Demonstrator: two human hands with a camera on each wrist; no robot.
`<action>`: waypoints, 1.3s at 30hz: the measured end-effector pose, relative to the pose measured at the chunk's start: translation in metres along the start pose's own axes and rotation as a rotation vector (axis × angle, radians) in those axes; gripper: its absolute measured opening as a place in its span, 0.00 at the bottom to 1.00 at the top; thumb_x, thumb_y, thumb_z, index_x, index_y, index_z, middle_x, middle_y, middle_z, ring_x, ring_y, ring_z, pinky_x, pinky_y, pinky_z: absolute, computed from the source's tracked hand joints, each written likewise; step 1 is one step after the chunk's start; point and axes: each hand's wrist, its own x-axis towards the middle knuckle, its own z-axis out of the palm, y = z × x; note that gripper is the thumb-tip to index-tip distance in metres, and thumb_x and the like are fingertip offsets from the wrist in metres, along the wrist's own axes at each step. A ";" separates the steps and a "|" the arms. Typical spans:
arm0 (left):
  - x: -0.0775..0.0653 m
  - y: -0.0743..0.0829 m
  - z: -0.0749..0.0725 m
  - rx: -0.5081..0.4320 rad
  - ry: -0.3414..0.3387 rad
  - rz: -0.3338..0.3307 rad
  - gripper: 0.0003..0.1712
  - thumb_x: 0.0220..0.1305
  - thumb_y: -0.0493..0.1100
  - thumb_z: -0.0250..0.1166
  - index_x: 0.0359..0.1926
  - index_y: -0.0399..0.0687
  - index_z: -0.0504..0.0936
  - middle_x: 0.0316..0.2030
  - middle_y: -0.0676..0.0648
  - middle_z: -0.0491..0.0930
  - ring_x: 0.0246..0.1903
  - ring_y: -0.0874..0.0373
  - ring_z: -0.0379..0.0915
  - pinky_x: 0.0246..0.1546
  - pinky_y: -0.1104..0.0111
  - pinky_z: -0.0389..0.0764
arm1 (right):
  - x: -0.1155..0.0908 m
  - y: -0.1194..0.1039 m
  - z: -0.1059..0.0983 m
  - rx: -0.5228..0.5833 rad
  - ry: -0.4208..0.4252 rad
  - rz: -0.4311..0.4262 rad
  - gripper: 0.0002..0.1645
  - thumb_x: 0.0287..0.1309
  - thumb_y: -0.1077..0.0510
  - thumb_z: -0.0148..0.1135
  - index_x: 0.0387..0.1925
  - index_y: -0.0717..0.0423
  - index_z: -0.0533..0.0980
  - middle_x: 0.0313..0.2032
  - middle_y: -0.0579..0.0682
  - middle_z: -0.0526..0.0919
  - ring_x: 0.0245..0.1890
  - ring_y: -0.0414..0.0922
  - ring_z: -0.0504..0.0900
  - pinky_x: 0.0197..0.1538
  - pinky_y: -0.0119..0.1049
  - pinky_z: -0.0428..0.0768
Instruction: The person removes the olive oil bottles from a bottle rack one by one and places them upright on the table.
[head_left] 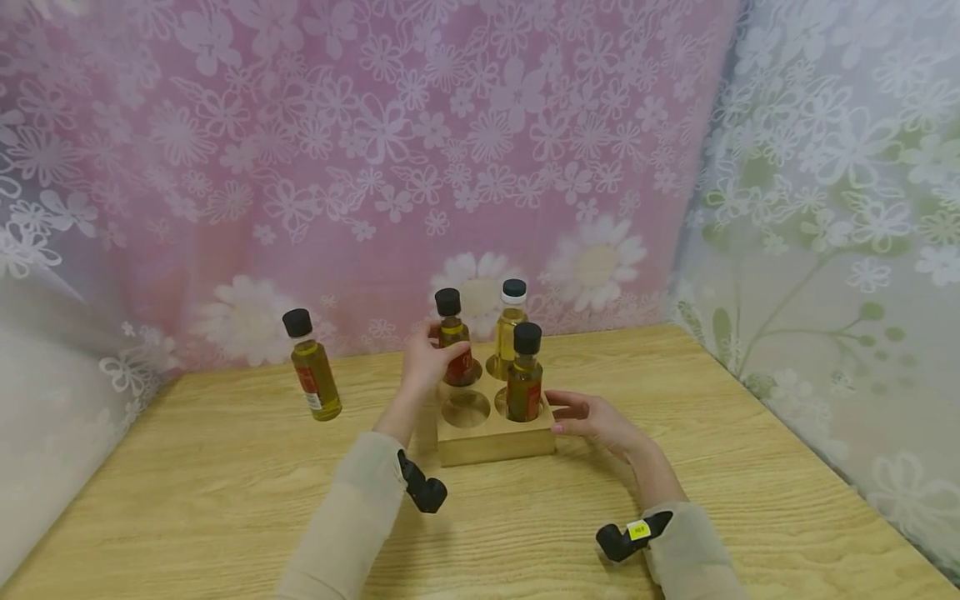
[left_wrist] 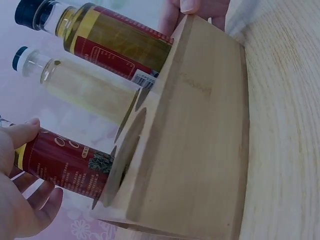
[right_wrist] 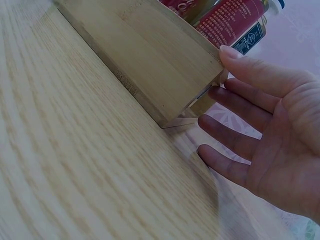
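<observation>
My left hand [head_left: 427, 362] grips a small oil bottle [head_left: 460, 368] with a black cap and red label. Its base sits in the back left hole of a wooden bottle rack [head_left: 495, 450]. In the left wrist view the thumb and fingers reach round the upper part of this bottle [left_wrist: 65, 162]. My right hand [head_left: 600, 421] is at the rack's right side. The right wrist view shows its thumb at the corner of the rack [right_wrist: 150, 55], the other fingers loosely extended. A red-labelled oil bottle [head_left: 522, 392] stands in the front right hole, a pale oil bottle [head_left: 510, 333] behind it.
Another red-labelled oil bottle [head_left: 315, 379] stands on the wooden table [head_left: 187, 483], left of the rack. The rack's front left hole [head_left: 466, 410] shows its round opening. A pink floral curtain [head_left: 420, 167] hangs behind the table, and a pale floral one [head_left: 832, 208] at the right.
</observation>
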 end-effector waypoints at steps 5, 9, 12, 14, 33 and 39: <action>0.002 0.010 -0.007 -0.070 0.046 0.028 0.30 0.53 0.45 0.71 0.56 0.44 0.72 0.45 0.43 0.72 0.42 0.49 0.70 0.44 0.56 0.74 | 0.000 0.001 -0.002 -0.014 0.011 -0.004 0.40 0.56 0.58 0.63 0.66 0.66 0.58 0.63 0.65 0.62 0.60 0.62 0.65 0.59 0.55 0.64; 0.003 0.020 -0.013 -0.108 0.064 0.073 0.29 0.52 0.45 0.71 0.54 0.44 0.73 0.43 0.43 0.72 0.41 0.49 0.70 0.44 0.56 0.74 | 0.001 0.001 -0.004 -0.016 0.010 -0.006 0.40 0.56 0.59 0.63 0.66 0.66 0.58 0.64 0.65 0.62 0.60 0.61 0.65 0.59 0.54 0.65; 0.004 0.025 -0.020 -0.115 0.066 0.098 0.29 0.52 0.45 0.71 0.54 0.43 0.73 0.43 0.43 0.72 0.41 0.49 0.70 0.45 0.56 0.74 | 0.002 0.001 -0.006 -0.014 0.008 -0.004 0.40 0.57 0.59 0.63 0.66 0.65 0.58 0.64 0.64 0.62 0.60 0.61 0.66 0.59 0.53 0.65; 0.004 0.027 -0.024 -0.113 0.065 0.098 0.29 0.52 0.45 0.71 0.54 0.44 0.73 0.43 0.44 0.71 0.41 0.50 0.69 0.46 0.56 0.73 | 0.002 0.000 -0.006 -0.007 0.005 -0.006 0.40 0.57 0.59 0.63 0.67 0.65 0.58 0.64 0.64 0.61 0.60 0.61 0.65 0.59 0.53 0.66; -0.007 -0.002 -0.072 -0.085 0.144 -0.009 0.30 0.55 0.45 0.69 0.58 0.43 0.70 0.48 0.42 0.68 0.46 0.47 0.66 0.50 0.52 0.70 | 0.000 0.000 -0.001 -0.001 0.012 0.021 0.40 0.57 0.58 0.63 0.67 0.66 0.57 0.64 0.64 0.61 0.61 0.62 0.64 0.60 0.55 0.63; -0.007 -0.017 -0.081 -0.053 0.152 -0.053 0.31 0.56 0.47 0.68 0.59 0.45 0.69 0.50 0.42 0.68 0.48 0.47 0.65 0.50 0.52 0.70 | 0.000 0.000 0.001 0.002 0.012 0.022 0.40 0.57 0.58 0.63 0.66 0.66 0.57 0.64 0.65 0.61 0.61 0.62 0.64 0.60 0.54 0.64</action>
